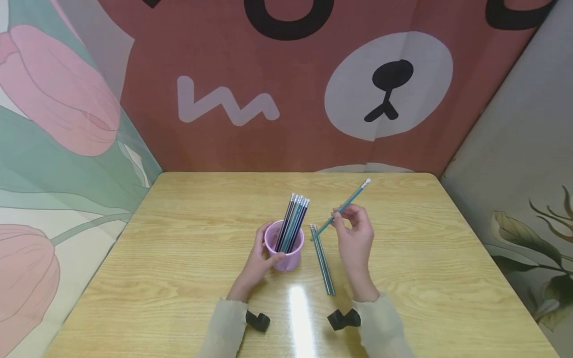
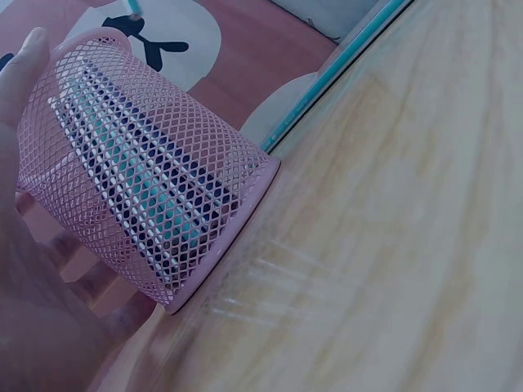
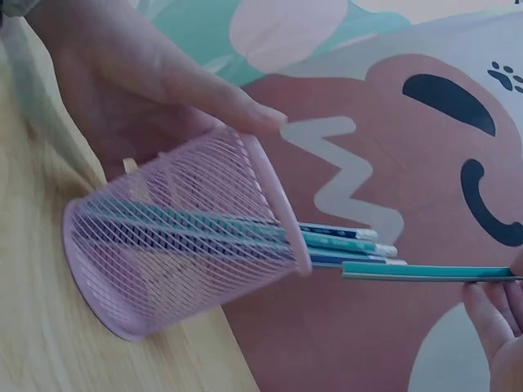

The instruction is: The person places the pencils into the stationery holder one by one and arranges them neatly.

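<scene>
My left hand (image 1: 258,259) grips a pink mesh pencil cup (image 1: 288,263), its thumb near the rim and its fingers round the far side. Inside the cup a bunch of dark and teal pencils (image 1: 295,216) leans, white eraser ends up; their lower parts show through the mesh (image 2: 155,171). My right hand (image 1: 358,243) pinches one teal pencil (image 1: 352,198) between thumb and fingers, right of the cup. That pencil slants, eraser end up and away, and its lower end is apart from the cup. Between cup and right hand, a few teal pencils (image 1: 323,263) lie side by side.
The wooden table (image 1: 179,278) has a bright glare streak near its front. Behind it hangs a brown cloth (image 1: 295,144) with a bear drawing, and a floral cloth (image 1: 67,199) is on the left. Each wrist wears a small black device (image 1: 258,321).
</scene>
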`<state>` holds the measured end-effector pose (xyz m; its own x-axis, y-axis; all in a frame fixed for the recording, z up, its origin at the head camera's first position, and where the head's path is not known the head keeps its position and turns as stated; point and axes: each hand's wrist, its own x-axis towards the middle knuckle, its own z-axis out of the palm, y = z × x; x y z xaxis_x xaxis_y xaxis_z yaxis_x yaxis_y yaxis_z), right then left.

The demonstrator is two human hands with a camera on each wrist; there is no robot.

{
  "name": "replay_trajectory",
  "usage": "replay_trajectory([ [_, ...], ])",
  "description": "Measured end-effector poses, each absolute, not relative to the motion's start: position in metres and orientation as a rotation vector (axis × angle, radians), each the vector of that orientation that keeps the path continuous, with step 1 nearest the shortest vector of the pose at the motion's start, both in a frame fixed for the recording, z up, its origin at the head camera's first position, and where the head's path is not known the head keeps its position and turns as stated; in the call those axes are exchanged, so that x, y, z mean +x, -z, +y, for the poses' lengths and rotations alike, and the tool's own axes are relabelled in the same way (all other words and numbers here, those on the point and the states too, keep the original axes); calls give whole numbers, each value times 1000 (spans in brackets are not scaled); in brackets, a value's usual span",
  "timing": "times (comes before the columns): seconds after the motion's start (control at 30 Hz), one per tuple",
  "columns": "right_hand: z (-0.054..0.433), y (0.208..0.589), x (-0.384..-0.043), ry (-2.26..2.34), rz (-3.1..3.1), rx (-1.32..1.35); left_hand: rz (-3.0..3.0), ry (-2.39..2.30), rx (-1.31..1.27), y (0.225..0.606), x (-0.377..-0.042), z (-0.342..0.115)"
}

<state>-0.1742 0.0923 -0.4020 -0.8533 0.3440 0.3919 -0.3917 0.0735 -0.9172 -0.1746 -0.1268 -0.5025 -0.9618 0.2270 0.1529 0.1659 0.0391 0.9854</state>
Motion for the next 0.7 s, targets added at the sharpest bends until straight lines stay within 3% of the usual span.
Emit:
replay_trajectory([
  [0.7,61,428,-179,-1625,-2070,244,2222,-2104,427,503,-175,-128],
])
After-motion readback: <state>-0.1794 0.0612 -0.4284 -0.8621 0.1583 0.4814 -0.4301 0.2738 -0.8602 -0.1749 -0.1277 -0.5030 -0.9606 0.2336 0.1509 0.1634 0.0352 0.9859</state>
